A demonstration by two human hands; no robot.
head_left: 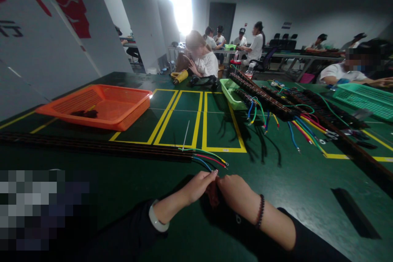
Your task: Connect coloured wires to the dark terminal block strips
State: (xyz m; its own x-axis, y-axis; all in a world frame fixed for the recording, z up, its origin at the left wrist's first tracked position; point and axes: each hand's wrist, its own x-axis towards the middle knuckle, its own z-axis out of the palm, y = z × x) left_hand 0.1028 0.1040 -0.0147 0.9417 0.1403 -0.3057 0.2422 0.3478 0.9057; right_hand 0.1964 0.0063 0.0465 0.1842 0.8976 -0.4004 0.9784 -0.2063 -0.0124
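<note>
The left hand (196, 186) is nearly closed, thumb and fingertips pinched together on the end of the blue wire (202, 161). The right hand (236, 191) is just beside it, fingers curled in and knuckles up; what lies inside its grip is hidden. A reddish-brown piece (213, 195) shows below and between the hands, too dark to make out clearly.

The blue wire comes out of the right end of a long dark bundle (123, 150), which lies across the green table (276, 180) from the left edge of the view. A red wire (211, 158) and a green wire (211, 151) come out of the same end, their tips free, just beyond the left hand.

Beyond the bundle, on the left, an orange basket (135, 118) holds a small dark item (84, 113). Yellow-lined boxes (179, 118) mark the table's middle. To the right of them, dark harnesses (264, 96) lie piled, partly over a light green basket (225, 86), with coloured wires (303, 131) trailing from them. A black strip (354, 213) lies flat at near right, and a teal basket (365, 100) is at far right. Across the table sits a person (204, 59), near a yellow tool (180, 76).
</note>
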